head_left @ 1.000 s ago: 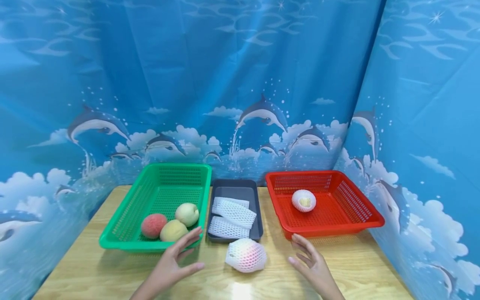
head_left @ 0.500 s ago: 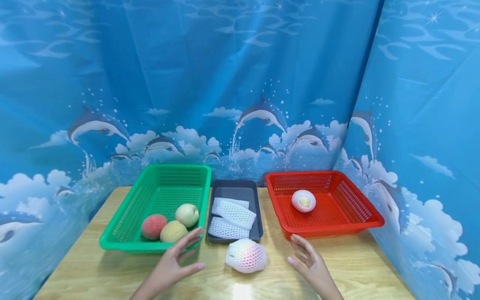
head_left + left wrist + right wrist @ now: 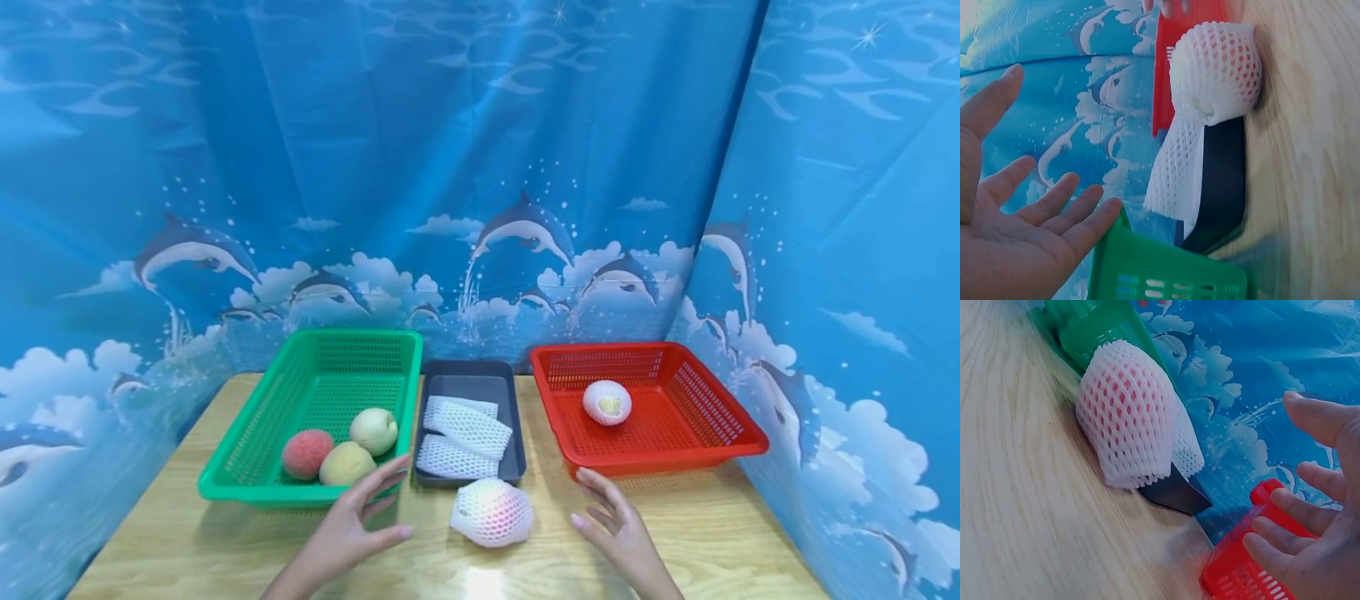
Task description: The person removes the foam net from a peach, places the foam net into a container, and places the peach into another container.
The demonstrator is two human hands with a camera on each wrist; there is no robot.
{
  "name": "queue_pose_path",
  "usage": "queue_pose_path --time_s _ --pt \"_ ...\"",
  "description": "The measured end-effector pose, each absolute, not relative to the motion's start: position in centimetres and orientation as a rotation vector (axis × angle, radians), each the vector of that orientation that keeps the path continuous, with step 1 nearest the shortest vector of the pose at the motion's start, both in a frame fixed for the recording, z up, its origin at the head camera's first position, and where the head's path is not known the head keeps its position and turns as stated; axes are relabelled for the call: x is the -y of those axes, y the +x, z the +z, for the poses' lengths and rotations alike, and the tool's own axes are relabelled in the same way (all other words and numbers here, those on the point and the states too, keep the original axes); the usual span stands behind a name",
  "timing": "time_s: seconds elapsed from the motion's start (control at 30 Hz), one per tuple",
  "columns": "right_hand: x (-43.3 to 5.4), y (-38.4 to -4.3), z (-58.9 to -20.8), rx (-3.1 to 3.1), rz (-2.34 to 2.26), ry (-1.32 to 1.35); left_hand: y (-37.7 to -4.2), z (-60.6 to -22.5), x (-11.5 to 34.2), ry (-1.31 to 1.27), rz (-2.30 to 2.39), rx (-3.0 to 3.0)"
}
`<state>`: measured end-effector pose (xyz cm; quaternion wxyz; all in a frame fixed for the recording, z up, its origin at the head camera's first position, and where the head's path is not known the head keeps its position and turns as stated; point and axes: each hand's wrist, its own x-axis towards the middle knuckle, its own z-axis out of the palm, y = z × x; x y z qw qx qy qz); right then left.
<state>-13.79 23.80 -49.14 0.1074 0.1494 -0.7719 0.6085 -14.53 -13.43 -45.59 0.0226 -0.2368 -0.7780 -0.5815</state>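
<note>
A pinkish peach in a white foam net sleeve (image 3: 492, 512) lies on the wooden table between the two hands, touched by neither. To its left, the left hand (image 3: 348, 525) hovers with fingers spread, its fingertips overlapping the near corner of the green basket (image 3: 247, 492) in the head view. On the other side, the right hand (image 3: 621, 529) is held with fingers apart below the near edge of the red basket (image 3: 667, 460). Both palms face the wrapped peach. Through the mesh in the right wrist view, the peach's red skin shows inside the foam net (image 3: 1125, 412).
Inside the green basket are a red peach (image 3: 307, 454), a yellow peach (image 3: 347, 463) and a pale one (image 3: 373, 430). A dark grey tray (image 3: 468, 379) carries flat foam nets (image 3: 465, 433). One net-wrapped fruit (image 3: 607, 402) sits in the red basket. A blue dolphin curtain (image 3: 480, 167) hangs behind.
The hands stay nearly still; the left hand has shifted very slightly toward the right and the right hand very slightly toward the left. The wrapped peach has not moved.
</note>
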Motion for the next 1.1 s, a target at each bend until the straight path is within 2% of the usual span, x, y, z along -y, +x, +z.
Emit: queue_pose_path --time_s 0.47,0.87,1.1 --pt "-20.4 -15.7 -49.6 2.404 1.829 0.495 -16.7 -46.7 9.4 -0.908 -1.783 2.483" --pt "-17.7 -17.2 -51.7 2.546 1.508 0.750 -18.6 -50.4 7.0 -0.898 -1.954 2.508" --pt "-16.7 -17.6 -52.2 2.613 1.519 0.768 -19.0 -51.2 6.2 -0.841 -2.066 2.510"
